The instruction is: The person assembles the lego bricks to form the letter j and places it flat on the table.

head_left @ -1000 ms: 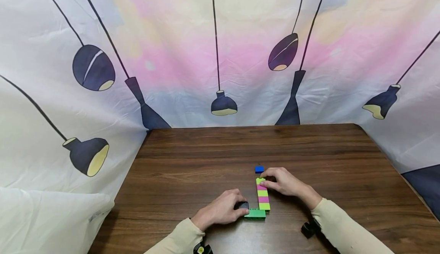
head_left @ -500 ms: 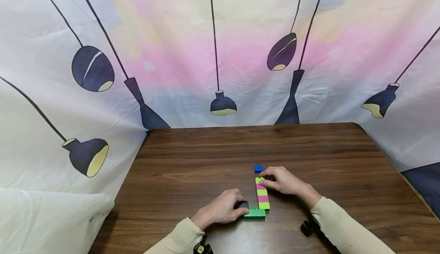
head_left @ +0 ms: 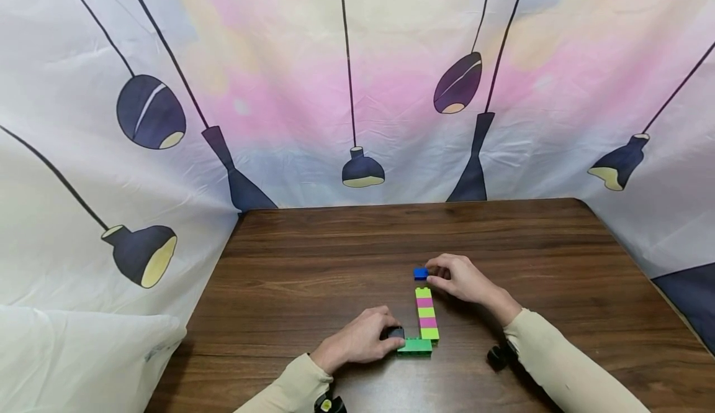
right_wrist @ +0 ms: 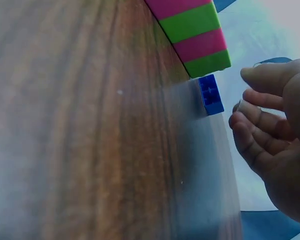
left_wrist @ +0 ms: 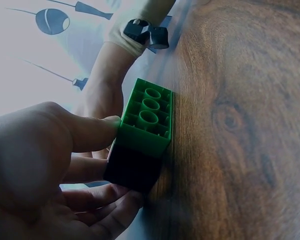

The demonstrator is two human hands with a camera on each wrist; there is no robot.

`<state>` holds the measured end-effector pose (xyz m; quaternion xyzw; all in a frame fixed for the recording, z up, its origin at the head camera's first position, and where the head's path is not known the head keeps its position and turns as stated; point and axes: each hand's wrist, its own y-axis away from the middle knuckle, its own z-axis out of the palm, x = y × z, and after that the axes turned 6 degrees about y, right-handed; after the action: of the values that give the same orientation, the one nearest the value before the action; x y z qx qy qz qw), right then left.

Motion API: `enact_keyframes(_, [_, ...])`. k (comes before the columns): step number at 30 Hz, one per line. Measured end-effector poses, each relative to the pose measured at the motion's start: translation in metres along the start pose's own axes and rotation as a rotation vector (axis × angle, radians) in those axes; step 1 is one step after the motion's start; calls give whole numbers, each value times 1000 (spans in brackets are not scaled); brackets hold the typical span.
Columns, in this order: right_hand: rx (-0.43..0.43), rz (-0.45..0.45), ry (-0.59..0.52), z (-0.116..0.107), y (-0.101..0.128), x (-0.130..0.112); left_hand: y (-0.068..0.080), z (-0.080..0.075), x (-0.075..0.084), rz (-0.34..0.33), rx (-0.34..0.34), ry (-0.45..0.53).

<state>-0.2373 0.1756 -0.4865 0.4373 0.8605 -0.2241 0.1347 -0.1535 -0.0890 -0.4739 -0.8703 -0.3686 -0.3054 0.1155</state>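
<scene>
On the wooden table (head_left: 313,264) lies a flat row of lime and pink bricks (head_left: 427,313), its near end joined to a green brick (head_left: 414,346). My left hand (head_left: 385,337) grips a black brick (head_left: 395,333) fixed to that green brick. In the left wrist view the thumb (left_wrist: 90,132) presses the green brick (left_wrist: 146,117) above the black brick (left_wrist: 134,167). A small blue brick (head_left: 421,272) lies just beyond the row's far end. My right hand (head_left: 441,275) hovers beside it. The right wrist view shows its loosely curled fingers (right_wrist: 255,125) a small gap from the blue brick (right_wrist: 210,94).
A printed curtain with lamp pictures (head_left: 357,90) hangs round the table on the left, back and right. The table's back edge (head_left: 413,204) runs just below it. A black wrist camera (head_left: 499,356) sits under my right forearm.
My right hand has let go of the far end of the lime and pink row and moved away from me to the blue brick. The left hand has stayed put.
</scene>
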Motion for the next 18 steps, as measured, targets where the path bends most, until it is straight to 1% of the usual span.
enact_keyframes(7, [-33,38,47,5,-11,5,1,2,0,5,6,-7])
enact_keyframes(14, [-64,22,44,8,-15,6,2,1,0,4,4,-10])
enact_keyframes(18, [-74,30,41,9,-16,6,2,1,0,-2,3,-9])
